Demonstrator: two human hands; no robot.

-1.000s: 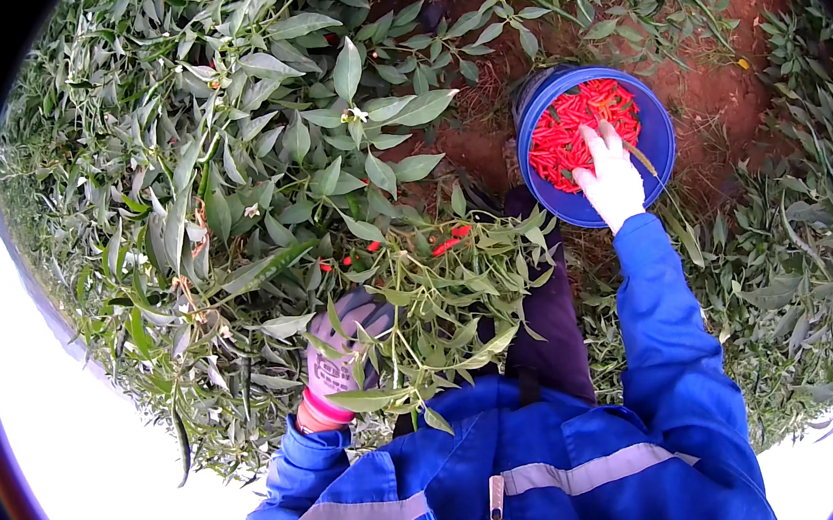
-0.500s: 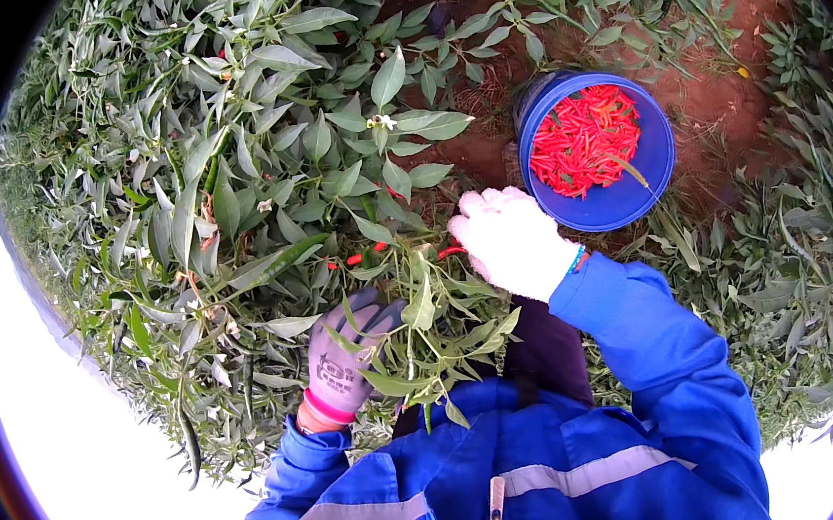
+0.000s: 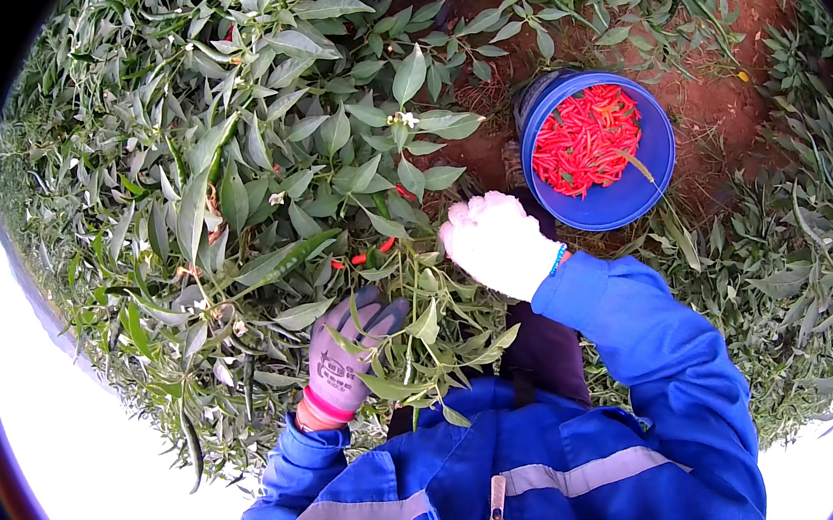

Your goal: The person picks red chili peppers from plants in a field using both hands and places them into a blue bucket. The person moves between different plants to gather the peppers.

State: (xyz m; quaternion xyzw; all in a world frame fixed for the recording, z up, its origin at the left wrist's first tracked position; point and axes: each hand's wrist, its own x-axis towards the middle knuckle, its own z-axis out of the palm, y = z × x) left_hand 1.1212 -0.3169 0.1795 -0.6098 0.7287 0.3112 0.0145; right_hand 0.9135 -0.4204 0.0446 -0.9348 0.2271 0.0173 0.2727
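Observation:
My left hand, in a grey-purple glove with dark fingertips, is curled round a leafy branch of a chili plant; leaves partly hide the grip. Just above it, several red chilies hang among the foliage. To the right of the branch is my right hand, in a white glove, its fingers curled in. Whatever lies inside those fingers is hidden. Beyond it, up and to the right, a blue bucket on the soil holds a heap of picked red chilies.
Dense chili plants with green pods and small white flowers fill the left side. More foliage borders the right. Reddish soil shows around the bucket, and my dark trouser leg is just below my right hand.
My right hand has drawn slightly left and down. The red chili that showed at its fingertips is out of sight there. The nearby leaves have shifted slightly; my left hand stays almost in place.

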